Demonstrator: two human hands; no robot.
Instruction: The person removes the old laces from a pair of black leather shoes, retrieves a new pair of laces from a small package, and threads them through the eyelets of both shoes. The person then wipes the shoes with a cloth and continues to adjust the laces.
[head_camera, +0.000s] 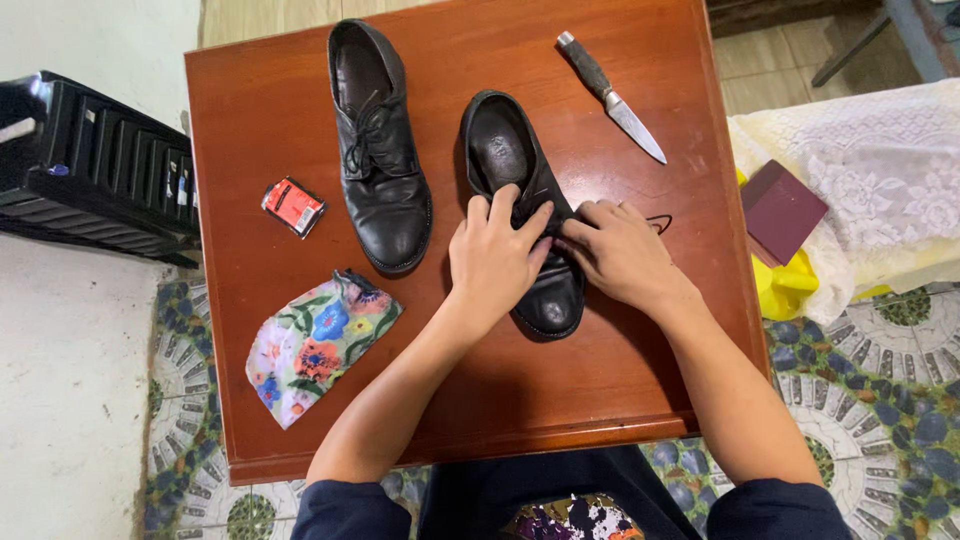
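On the reddish wooden table (300, 90), a bit right of centre, we've got the black shoe (520, 200) lying with its toe pointing back toward us and the heel opening up at 12 o'clock. Both our hands sit right on its middle, over the lace area. Our left hand (492, 255) comes in from 7 o'clock, fingers spread and pressed flat on the shoe's upper, not really wrapped around anything. Our right hand (620, 255) comes in from 5 o'clock with fingers curled, fingertips meeting the left ones on the shoe (whether it's pinching a lace, we can't tell). Only the toe cap pokes out below the hands at 6 o'clock.

At 9 o'clock from the hands lies the second black shoe (380, 150), laced, well apart. Further left there's a small red tin (293, 206), and at 8 o'clock a floral cloth (315, 340). A knife (612, 96) rests at 1 o'clock, blade pointing toward the table's right edge.
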